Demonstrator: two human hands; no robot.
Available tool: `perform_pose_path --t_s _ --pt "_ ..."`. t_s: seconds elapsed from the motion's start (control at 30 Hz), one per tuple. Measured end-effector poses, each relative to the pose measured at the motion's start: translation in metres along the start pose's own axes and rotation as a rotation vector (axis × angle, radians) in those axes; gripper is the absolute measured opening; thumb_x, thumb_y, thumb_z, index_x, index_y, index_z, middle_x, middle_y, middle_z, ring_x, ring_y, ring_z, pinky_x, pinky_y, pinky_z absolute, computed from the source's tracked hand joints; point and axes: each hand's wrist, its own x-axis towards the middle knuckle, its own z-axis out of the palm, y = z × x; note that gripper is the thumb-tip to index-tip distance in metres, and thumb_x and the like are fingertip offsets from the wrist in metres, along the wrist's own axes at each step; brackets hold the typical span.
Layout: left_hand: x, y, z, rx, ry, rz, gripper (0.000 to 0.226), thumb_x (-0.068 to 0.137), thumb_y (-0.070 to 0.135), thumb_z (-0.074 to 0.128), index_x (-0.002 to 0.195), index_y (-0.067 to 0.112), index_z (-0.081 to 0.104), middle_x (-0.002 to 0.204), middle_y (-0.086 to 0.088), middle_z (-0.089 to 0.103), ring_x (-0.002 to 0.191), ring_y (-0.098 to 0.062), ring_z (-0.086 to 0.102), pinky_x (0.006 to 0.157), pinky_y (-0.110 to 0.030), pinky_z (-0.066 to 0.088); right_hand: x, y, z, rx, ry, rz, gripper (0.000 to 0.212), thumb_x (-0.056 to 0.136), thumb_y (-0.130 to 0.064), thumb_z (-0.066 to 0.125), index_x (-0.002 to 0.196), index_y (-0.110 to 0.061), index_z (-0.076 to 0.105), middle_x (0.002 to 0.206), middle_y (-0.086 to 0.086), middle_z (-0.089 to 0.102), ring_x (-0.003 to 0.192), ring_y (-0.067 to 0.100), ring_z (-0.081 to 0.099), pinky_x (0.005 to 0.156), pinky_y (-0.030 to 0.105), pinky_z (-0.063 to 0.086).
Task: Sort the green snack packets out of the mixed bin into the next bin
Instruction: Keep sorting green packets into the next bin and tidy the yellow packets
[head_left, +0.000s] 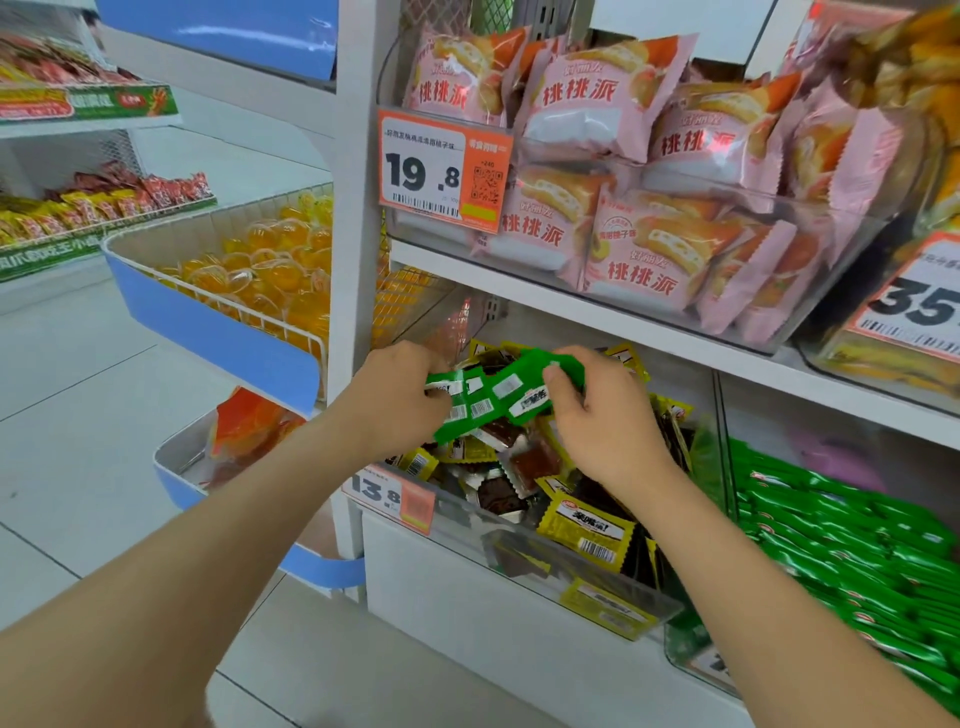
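Both hands are up over the mixed bin (524, 558) on the lower shelf, sharing one bunch of green packets (496, 392). The left hand (400, 400) has its fingers curled round the left end of the bunch. The right hand (597, 415) pinches the right end, thumb on top. The bunch hangs in the air just above the heap, touching nothing but the hands. Under it the bin is a jumble of yellow packets (587, 530) and dark brown ones. An orange price tag (389, 496) is clipped to the bin's front left corner. Just to the right sits the next bin (685, 660), piled with more green packets (841, 540). On the shelf above are pink cake packs (587, 104) in a clear tub. Off to the left there's a wire basket (208, 296) of orange jelly cups.
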Motion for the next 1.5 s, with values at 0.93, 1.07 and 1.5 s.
perform_pose_path --t_s 0.93,1.07,1.5 --pt "-0.021 0.060 0.026 -0.685 0.065 0.066 0.030 0.094 0.010 0.074 0.117 0.024 0.061 0.113 0.005 0.072 0.096 -0.006 0.072 0.081 -0.031 0.063 -0.052 -0.027 -0.046 0.745 -0.311 0.359 0.023 0.107 -0.014 0.047 0.124 -0.018 0.064 0.099 0.009 0.076 0.077 0.020 0.071 0.065 0.036 0.056" --pt "-0.026 0.076 0.029 -0.633 0.018 0.141 0.041 0.091 0.011 0.078 0.124 0.031 0.067 0.114 0.006 0.074 0.103 -0.013 0.073 0.089 -0.038 0.062 -0.067 -0.022 -0.062 0.459 -0.268 0.214 0.032 0.108 -0.024 0.054 0.138 -0.029 0.046 0.096 0.001 0.073 0.074 0.012 0.072 0.065 0.032 0.060" --pt "-0.060 0.173 0.072 -0.474 0.008 0.512 0.039 0.094 0.004 0.071 0.123 0.028 0.063 0.115 0.019 0.069 0.109 0.000 0.065 0.093 -0.021 0.053 -0.134 0.015 -0.133 -0.082 -0.074 0.004 0.054 0.106 -0.022 0.050 0.154 -0.024 0.027 0.125 -0.004 0.043 0.089 0.006 0.057 0.077 0.021 0.047"
